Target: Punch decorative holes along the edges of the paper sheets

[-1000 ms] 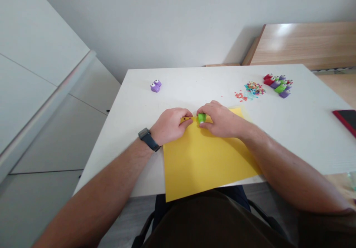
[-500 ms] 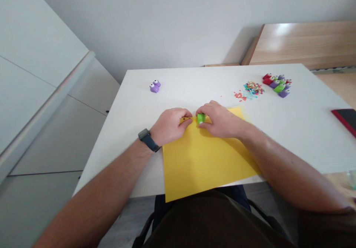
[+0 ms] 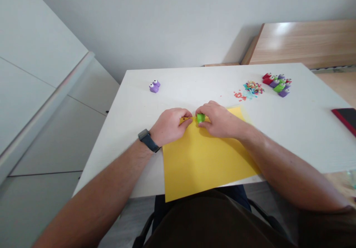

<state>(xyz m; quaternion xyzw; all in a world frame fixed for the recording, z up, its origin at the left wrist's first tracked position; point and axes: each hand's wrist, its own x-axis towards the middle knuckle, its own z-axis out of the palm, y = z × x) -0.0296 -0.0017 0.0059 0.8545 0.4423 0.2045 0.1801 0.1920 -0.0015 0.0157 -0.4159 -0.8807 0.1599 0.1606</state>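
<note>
A sheet of yellow paper (image 3: 205, 162) lies before me, its lower left corner hanging past the table's near edge. My left hand (image 3: 174, 125) pinches the paper's far edge between thumb and fingers; small dark spots or holes show there. Just to the right, my right hand (image 3: 218, 120) is closed around a small green craft punch (image 3: 200, 118), thumb below and fingers above. The punch sits at the paper's far edge; whether the edge is inside its slot I cannot tell.
On the white table (image 3: 122, 111) stand purple punches (image 3: 155, 86) at the back left. Several red, green and purple punches (image 3: 278, 85) cluster at the back right, beside a heap of colourful paper confetti (image 3: 251, 89). A black and red object (image 3: 346, 118) lies at the right edge.
The green punch in my right hand has tilted slightly or been pressed a little. My left hand keeps its pinch on the paper in the same place.
</note>
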